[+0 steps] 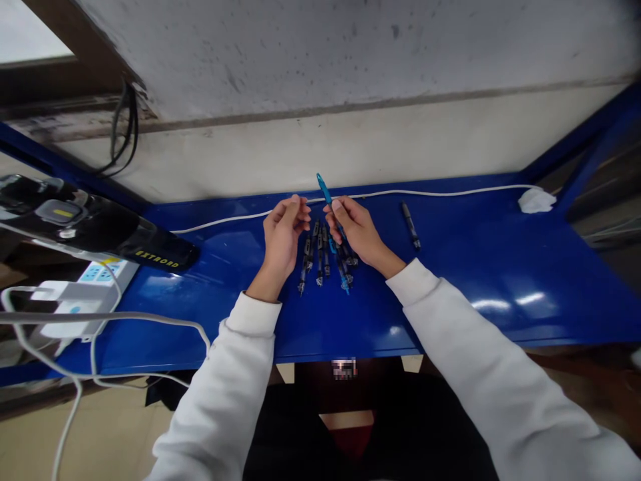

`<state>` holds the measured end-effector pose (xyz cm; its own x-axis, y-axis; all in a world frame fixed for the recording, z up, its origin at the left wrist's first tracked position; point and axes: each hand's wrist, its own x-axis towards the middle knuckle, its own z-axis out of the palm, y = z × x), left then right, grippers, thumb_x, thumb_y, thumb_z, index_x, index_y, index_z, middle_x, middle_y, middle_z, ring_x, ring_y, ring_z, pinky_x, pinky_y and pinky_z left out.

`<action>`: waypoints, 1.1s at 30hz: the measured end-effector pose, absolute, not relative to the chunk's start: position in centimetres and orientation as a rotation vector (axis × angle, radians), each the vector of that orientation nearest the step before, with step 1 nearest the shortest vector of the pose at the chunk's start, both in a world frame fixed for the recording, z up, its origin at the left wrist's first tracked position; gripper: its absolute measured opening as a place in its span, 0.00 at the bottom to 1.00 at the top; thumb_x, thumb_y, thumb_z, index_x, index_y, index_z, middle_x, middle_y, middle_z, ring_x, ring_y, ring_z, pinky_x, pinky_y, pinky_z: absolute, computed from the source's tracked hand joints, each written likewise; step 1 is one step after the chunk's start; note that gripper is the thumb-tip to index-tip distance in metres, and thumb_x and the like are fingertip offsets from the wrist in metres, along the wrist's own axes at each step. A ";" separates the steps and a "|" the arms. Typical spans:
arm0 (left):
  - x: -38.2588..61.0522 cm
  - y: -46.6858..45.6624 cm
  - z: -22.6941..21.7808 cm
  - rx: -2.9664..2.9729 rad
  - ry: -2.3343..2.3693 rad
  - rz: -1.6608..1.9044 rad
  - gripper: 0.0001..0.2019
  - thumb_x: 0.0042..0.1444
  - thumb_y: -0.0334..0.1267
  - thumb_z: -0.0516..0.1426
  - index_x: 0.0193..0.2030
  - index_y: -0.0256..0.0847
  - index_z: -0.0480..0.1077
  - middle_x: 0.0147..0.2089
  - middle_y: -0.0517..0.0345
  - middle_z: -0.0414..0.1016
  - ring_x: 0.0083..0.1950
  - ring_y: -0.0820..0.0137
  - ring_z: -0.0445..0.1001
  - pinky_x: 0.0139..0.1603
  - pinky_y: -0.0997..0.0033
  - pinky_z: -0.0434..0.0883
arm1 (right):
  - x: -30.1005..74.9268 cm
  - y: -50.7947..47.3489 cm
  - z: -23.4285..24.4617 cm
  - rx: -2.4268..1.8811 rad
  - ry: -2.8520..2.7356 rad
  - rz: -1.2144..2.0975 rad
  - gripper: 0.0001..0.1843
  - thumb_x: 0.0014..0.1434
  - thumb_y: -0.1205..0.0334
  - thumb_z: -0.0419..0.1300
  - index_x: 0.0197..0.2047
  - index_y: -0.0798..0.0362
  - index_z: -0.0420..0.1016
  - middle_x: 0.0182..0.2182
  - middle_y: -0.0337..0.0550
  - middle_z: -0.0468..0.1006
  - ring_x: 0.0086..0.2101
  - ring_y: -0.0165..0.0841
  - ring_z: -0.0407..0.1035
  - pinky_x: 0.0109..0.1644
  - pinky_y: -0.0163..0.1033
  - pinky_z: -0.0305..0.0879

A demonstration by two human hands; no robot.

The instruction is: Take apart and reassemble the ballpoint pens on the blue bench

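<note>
Fingers of the right hand (357, 227) are pinching a blue pen (324, 190), with grouped pens (320, 252) lying beneath; the left hand (283, 234) is hovering beside it, contents indiscernible. Single-pen handling is apparently underway; the next move is likely calling for steady fingertips.

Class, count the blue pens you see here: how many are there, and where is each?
2. The first pen is in the right hand; the second pen lies among the dark pens on the blue tabletop. Others may be hidden behind that hand.
</note>
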<state>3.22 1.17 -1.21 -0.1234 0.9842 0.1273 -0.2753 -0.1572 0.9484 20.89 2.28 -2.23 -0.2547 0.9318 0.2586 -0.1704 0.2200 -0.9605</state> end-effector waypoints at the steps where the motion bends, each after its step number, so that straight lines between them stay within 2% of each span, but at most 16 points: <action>1: 3.3 1.1 -1.2 1.051 0.980 1.503 0.13 0.72 0.52 0.67 0.45 0.45 0.81 0.45 0.53 0.84 0.42 0.70 0.81 0.43 0.69 0.77 | 20.9 2.2 -2.1 -0.777 -1.419 1.279 0.29 0.74 0.27 0.60 0.46 0.47 0.73 0.30 0.33 0.71 0.23 0.28 0.63 0.26 0.38 0.61; 6: 3.8 0.9 -1.0 1.127 0.925 1.515 0.13 0.69 0.53 0.69 0.48 0.46 0.83 0.55 0.50 0.86 0.56 0.62 0.85 0.58 0.62 0.80 | 20.7 1.9 -1.8 -0.760 -1.546 1.258 0.29 0.72 0.28 0.65 0.40 0.47 0.71 0.32 0.35 0.75 0.28 0.30 0.66 0.33 0.39 0.66; 11: 3.8 0.9 -0.8 1.133 0.866 1.537 0.12 0.68 0.51 0.70 0.48 0.46 0.85 0.59 0.49 0.86 0.60 0.60 0.84 0.64 0.58 0.80 | 20.8 1.9 -1.9 -0.727 -1.553 1.301 0.28 0.73 0.31 0.66 0.39 0.48 0.72 0.32 0.36 0.75 0.28 0.29 0.66 0.33 0.38 0.63; 17: 3.6 0.9 -0.5 1.059 0.835 1.516 0.13 0.71 0.50 0.69 0.52 0.45 0.85 0.57 0.46 0.86 0.59 0.59 0.85 0.57 0.60 0.83 | 20.9 1.7 -1.6 -0.720 -1.657 1.384 0.31 0.74 0.30 0.63 0.37 0.50 0.75 0.32 0.39 0.78 0.29 0.30 0.66 0.34 0.38 0.64; 22: 3.4 0.7 -0.2 1.063 0.837 1.472 0.16 0.72 0.53 0.68 0.56 0.45 0.84 0.57 0.45 0.87 0.56 0.58 0.86 0.52 0.60 0.83 | 20.8 1.9 -2.0 -0.659 -1.631 1.469 0.30 0.73 0.29 0.64 0.45 0.51 0.79 0.35 0.41 0.81 0.29 0.30 0.68 0.35 0.38 0.68; 26: 3.4 0.7 -0.2 1.077 0.828 1.428 0.17 0.72 0.54 0.67 0.58 0.46 0.84 0.57 0.45 0.87 0.55 0.56 0.86 0.48 0.60 0.83 | 20.8 1.9 -2.2 -0.619 -1.603 1.511 0.28 0.74 0.31 0.64 0.46 0.51 0.79 0.33 0.38 0.76 0.27 0.29 0.65 0.32 0.37 0.65; 29: 3.3 0.7 -0.3 1.099 0.812 1.426 0.17 0.73 0.55 0.66 0.56 0.46 0.84 0.55 0.45 0.87 0.54 0.57 0.85 0.45 0.61 0.82 | 20.8 1.9 -2.3 -0.599 -1.569 1.564 0.28 0.75 0.32 0.65 0.45 0.52 0.79 0.31 0.35 0.72 0.26 0.27 0.61 0.29 0.36 0.62; 33: 3.2 0.6 -0.1 1.138 0.826 1.448 0.17 0.70 0.58 0.68 0.50 0.46 0.84 0.49 0.49 0.86 0.46 0.62 0.84 0.42 0.63 0.81 | 20.8 1.9 -2.2 -0.606 -1.557 1.566 0.28 0.73 0.32 0.66 0.45 0.51 0.80 0.30 0.35 0.72 0.25 0.27 0.60 0.28 0.36 0.60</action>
<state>3.23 0.61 -0.09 0.0227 0.9774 0.2103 -0.3163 -0.1925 0.9289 20.83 1.92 -2.24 -0.5424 0.8130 0.2119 -0.2164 0.1085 -0.9702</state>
